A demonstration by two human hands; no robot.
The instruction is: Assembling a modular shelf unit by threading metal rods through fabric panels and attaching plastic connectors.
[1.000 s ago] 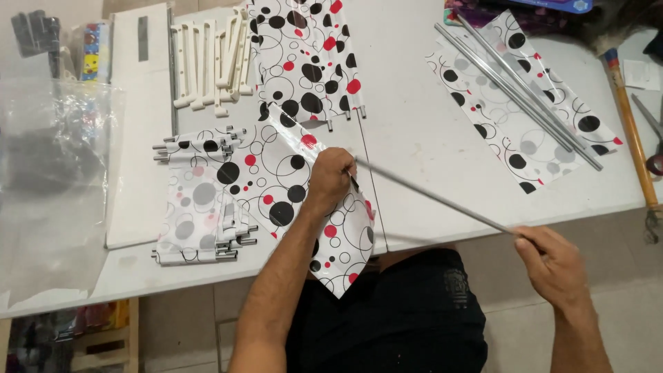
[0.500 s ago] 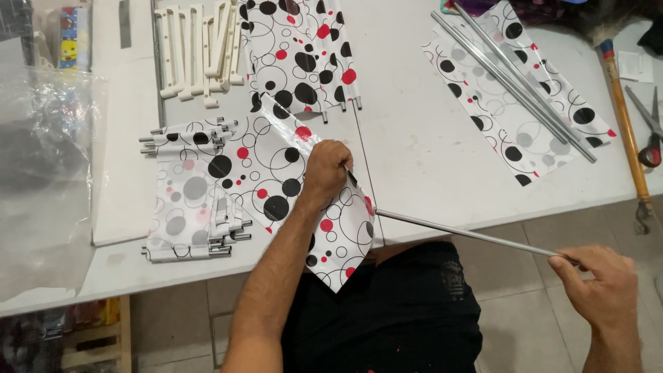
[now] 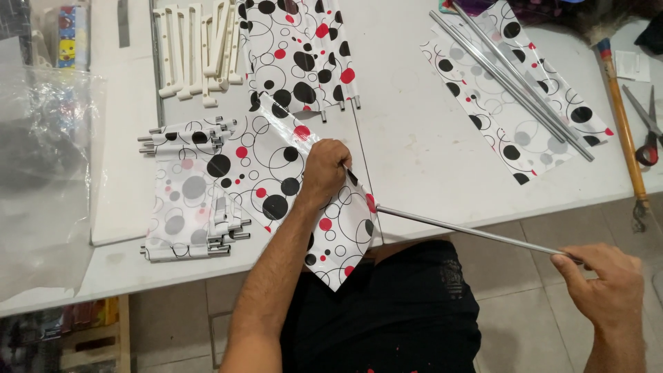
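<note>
The thin metal rod (image 3: 469, 233) ran from ten o'clock to four o'clock off the table edge (image 3: 442, 228) — I had my right hand (image 3: 608, 283) pinched shut on its outer end, my left hand (image 3: 324, 169) closed, pressing the spotted panel (image 3: 276, 186) at the rod's inner end.

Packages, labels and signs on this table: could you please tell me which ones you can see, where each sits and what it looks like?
Clear plastic bag: left end of the table, crumpled, see-through and shiny.
Small colourful box: top left corner, beyond the bag, upright, with yellow, blue and red patches.
White paper tag: far right of the table, beside the scissors, small and rectangular.
No signs or screens show.
</note>
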